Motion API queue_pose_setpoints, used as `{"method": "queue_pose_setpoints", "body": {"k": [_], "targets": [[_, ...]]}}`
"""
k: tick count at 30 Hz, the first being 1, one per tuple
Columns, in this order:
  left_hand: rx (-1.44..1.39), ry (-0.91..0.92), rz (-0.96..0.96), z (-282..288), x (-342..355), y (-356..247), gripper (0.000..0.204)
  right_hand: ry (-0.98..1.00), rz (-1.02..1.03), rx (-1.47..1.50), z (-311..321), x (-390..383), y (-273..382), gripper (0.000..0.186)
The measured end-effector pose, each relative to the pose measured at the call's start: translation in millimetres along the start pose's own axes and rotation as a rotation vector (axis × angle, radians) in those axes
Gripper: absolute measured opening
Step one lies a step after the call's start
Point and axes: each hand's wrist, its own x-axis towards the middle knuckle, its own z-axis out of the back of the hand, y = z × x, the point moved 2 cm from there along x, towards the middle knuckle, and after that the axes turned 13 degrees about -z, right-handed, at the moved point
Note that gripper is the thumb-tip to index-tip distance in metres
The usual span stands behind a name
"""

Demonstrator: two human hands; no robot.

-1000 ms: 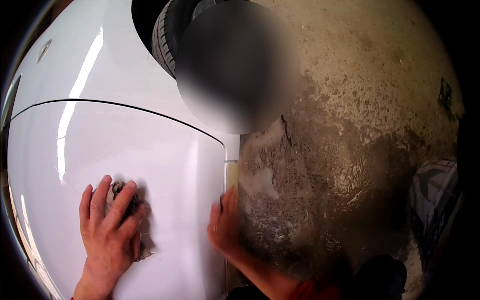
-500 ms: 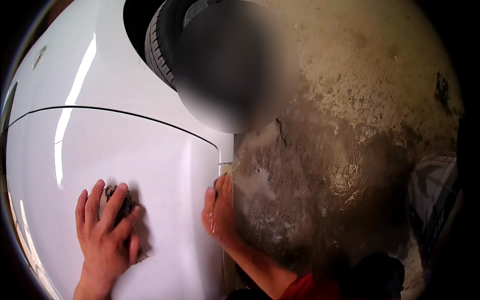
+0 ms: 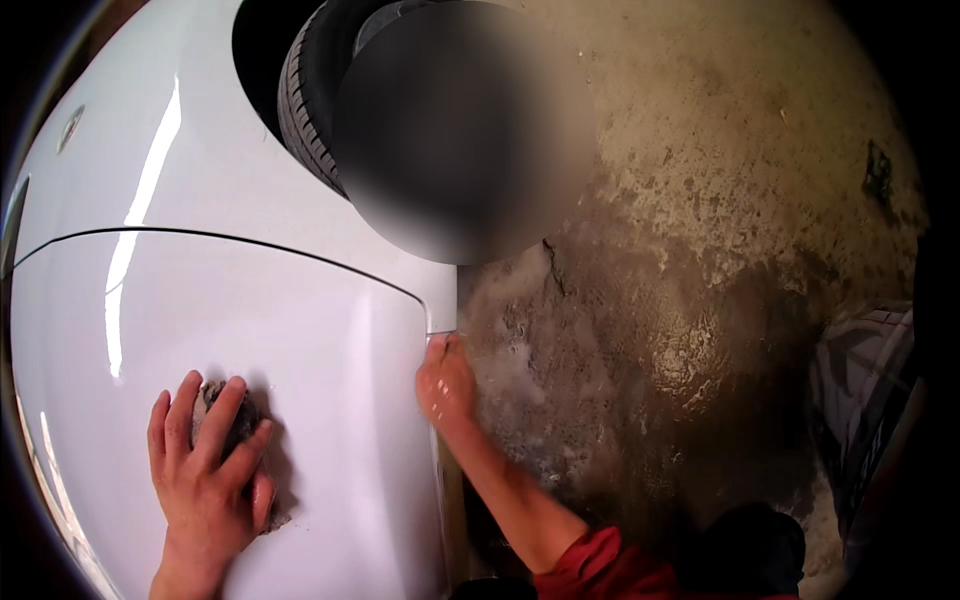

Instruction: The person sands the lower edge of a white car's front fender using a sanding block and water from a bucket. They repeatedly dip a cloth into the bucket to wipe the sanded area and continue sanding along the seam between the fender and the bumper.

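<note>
My left hand (image 3: 205,470) presses a crumpled grey-brown rag (image 3: 245,425) against the white car door (image 3: 330,450). Its fingers are spread over the rag, with the thumb curled in along one side. At the door's lower edge, my right hand (image 3: 446,380) is wet and reaches to the sill (image 3: 442,324) just below the panel seam. The right fingers look bent and closed around the edge; whatever may be inside them is hidden.
A tyre (image 3: 310,95) sits in the wheel arch ahead, partly covered by a round blur. Wet, stained concrete floor (image 3: 640,330) stretches along the right of the car. Patterned fabric (image 3: 865,370) shows at the far right.
My right hand has turned and its fingers have folded in at the sill, hiding the dark bit seen near the thumb. My left hand stays on the rag. The view has shifted slightly.
</note>
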Motion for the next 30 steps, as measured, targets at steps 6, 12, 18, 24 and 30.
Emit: {"method": "queue_pose_setpoints", "body": {"k": [6,12,18,24,30], "targets": [[0.005,0.021,0.004,-2,3,0,0.035,0.251,-0.199,0.047,8,15,-7,0.060],[0.002,0.004,0.009,-9,-2,4,0.037,0.003,0.085,-0.051,-6,-9,-24,0.062],[0.022,-0.019,0.010,-6,4,7,0.035,-0.200,0.186,-0.088,-17,-7,-15,0.049],[0.007,-0.009,0.014,-8,-3,6,0.038,0.158,-0.148,0.036,6,30,-8,0.046],[0.010,-0.023,-0.007,-8,1,8,0.040,0.191,-0.178,-0.007,5,19,-14,0.053]]}}
